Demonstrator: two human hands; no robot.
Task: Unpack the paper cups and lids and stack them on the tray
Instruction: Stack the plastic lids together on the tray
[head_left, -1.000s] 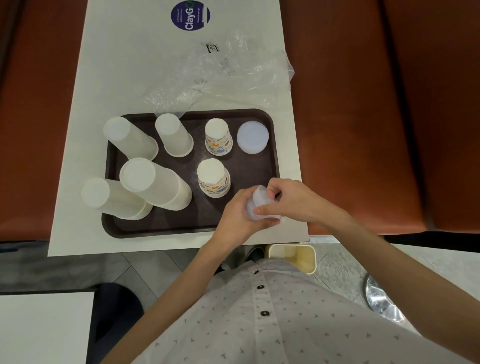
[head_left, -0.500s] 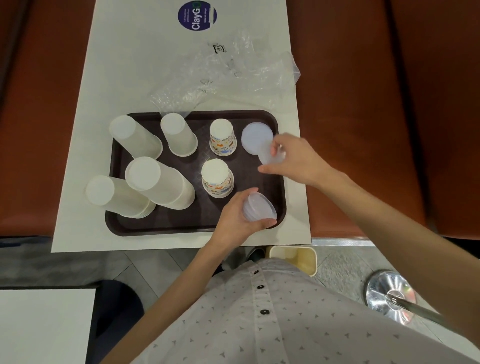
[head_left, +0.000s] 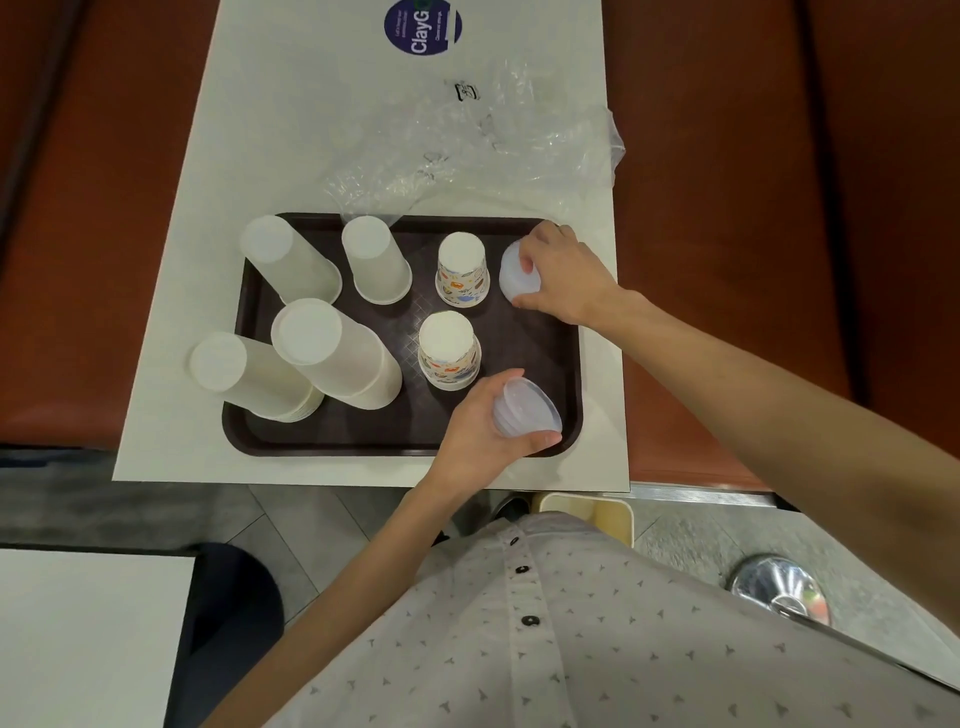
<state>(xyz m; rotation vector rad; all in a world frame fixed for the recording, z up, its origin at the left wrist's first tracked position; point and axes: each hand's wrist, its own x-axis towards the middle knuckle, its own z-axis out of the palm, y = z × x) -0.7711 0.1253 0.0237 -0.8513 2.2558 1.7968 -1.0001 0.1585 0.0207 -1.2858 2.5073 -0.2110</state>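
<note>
Presumably for stacking, a lid pile (head_left: 511, 280) on the tray (head_left: 363, 444) is clasped by curled right hand (head_left: 563, 275) fingers (head_left: 535, 249); spare lids (head_left: 524, 410) are gripped ready in the left hand (head_left: 478, 434).

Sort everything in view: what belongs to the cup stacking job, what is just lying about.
Job: tray, white cup stacks, patterned cups, lids in the left hand, lid pile under the right hand.
Lying about: plastic wrapper, blue sticker.

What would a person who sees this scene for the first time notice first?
Upside-down white cup stacks and patterned cups crowd the dark tray. The left hand holds clear lids over its near right corner; the right hand grips a lid pile at the far right corner.
</note>
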